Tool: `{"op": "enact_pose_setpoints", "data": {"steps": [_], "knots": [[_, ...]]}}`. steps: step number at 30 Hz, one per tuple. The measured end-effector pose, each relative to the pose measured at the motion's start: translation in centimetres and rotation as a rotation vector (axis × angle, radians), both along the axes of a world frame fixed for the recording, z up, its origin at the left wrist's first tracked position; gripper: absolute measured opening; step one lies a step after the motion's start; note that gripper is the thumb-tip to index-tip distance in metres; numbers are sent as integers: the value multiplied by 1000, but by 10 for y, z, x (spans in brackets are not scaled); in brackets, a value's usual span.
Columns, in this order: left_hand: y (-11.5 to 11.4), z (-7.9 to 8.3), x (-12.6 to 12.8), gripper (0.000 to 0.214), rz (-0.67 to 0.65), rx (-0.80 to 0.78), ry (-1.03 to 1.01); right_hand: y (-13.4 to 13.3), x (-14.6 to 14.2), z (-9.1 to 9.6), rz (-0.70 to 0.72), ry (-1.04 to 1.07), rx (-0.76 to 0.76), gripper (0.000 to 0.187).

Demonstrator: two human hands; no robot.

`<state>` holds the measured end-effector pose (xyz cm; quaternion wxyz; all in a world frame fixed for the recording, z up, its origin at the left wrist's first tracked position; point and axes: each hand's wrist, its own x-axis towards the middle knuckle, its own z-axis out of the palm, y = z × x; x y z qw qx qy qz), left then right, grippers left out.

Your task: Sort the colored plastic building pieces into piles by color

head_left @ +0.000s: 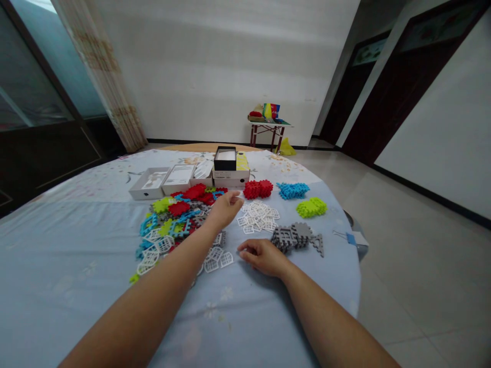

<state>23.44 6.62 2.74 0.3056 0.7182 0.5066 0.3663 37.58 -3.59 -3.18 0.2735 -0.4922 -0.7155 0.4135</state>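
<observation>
My left hand (226, 207) reaches forward over a mixed heap of coloured plastic pieces (174, 220). Its fingers are pinched on a small white piece beside the sorted white pile (259, 215). My right hand (264, 255) rests on the light blue cloth (76, 245) with fingers curled down, just left of the grey pile (297, 236). Whether it holds anything is hidden. Sorted piles lie further out: red (258, 188), blue (292, 190) and lime green (311, 207). Loose white grid pieces (215, 260) lie between my arms.
Open white boxes (164, 181) and a black-and-yellow box (231, 162) stand at the far side of the table. A blue clip (350, 237) lies at the right edge. A small table with coloured items (268, 120) stands by the far wall.
</observation>
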Motion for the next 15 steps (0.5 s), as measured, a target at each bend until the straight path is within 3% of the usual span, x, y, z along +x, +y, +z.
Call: {"op": "enact_pose_setpoints", "data": {"steps": [4, 7, 10, 13, 15], "knots": [[-44, 7, -9, 35, -60, 244, 51, -1, 0, 0, 5, -7, -5, 23], [-78, 10, -12, 32, -237, 399, 174, 0, -1, -3, 16, -20, 17, 18], [-91, 7, -24, 28, -347, 451, 297, -1, -1, 0, 15, 6, 42, 15], [-80, -3, -51, 28, -198, 466, 362, -13, 3, 18, 99, 157, -72, 21], [-68, -9, -72, 29, -70, 461, 371, -28, 8, 36, 254, 314, -199, 31]]}}
